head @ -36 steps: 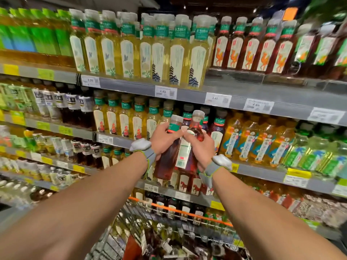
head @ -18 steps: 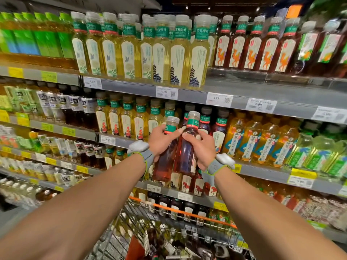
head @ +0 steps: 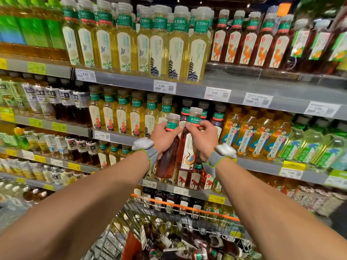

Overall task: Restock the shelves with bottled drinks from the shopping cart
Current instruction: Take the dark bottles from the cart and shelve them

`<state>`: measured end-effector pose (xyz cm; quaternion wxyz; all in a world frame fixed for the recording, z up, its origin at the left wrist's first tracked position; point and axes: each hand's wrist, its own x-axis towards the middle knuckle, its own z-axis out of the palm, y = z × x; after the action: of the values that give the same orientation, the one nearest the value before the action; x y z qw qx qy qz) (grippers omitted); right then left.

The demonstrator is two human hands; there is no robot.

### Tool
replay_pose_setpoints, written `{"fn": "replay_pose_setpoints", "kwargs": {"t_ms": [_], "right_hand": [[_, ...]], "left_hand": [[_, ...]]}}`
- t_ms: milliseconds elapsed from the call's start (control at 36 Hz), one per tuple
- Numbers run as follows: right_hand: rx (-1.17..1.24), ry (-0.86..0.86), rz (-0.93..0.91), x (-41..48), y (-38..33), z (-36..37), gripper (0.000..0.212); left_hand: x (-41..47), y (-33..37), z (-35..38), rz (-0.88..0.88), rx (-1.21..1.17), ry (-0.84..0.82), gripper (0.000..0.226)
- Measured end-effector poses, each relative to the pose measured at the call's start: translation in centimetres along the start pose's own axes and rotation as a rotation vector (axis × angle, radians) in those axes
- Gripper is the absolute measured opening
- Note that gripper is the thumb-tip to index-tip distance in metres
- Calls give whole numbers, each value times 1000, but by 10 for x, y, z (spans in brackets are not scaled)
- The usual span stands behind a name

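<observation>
Each hand holds one reddish-brown tea bottle in front of the second shelf (head: 262,164). My left hand (head: 163,136) grips the left bottle (head: 167,160) round its neck and shoulder. That bottle leans to the right. My right hand (head: 203,136) grips the right bottle (head: 187,152), which has a white label with a crane and stands nearly upright. The two bottles touch at their shoulders. Behind their caps stand dark tea bottles (head: 218,117) of the same brand. The shopping cart (head: 187,208) is below my arms, with more bottles inside.
Yellow tea bottles (head: 135,117) fill the second shelf on the left, orange ones (head: 261,139) on the right. The top shelf (head: 234,87) carries tall yellow and brown bottles. Price tags line the shelf edges. Lower shelves hold red horse-label bottles (head: 194,182).
Both hands have lifted the two bottles higher and closer to the second shelf. The right bottle has turned, so its crane label now faces me.
</observation>
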<state>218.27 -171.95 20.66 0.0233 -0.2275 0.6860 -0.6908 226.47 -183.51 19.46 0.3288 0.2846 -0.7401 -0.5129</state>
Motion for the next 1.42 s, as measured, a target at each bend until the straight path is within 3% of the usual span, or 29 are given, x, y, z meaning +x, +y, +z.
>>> {"fn": "replay_pose_setpoints", "kwargs": {"t_ms": [167, 306, 472, 583, 694, 917, 1083, 1222, 1417], "right_hand": [[-256, 91, -203, 9, -2, -12, 28], [-441, 113, -238, 21, 1, -17, 40], [-482, 142, -268, 29, 7, -15, 37], [-491, 145, -273, 31, 8, -12, 39], [-503, 147, -296, 35, 12, -9, 40], [-524, 133, -269, 45, 21, -12, 43], [-519, 139, -265, 52, 24, -11, 43], [-622, 109, -228, 56, 30, -12, 45], [-813, 134, -152, 65, 17, -8, 47]], "left_hand": [[6, 0, 2, 24, 59, 18, 28], [10, 2, -1, 7, 118, 36, 26], [12, -2, -6, 29, 79, -8, 38], [10, -5, -9, 51, 29, -50, 31], [14, -14, -9, 59, -46, -60, 53], [13, -8, -11, 57, -85, -60, 50], [13, -7, -12, 64, -95, -50, 30], [18, -15, -9, 35, -96, -60, 58], [20, -19, -5, -43, -198, -94, 42]]}}
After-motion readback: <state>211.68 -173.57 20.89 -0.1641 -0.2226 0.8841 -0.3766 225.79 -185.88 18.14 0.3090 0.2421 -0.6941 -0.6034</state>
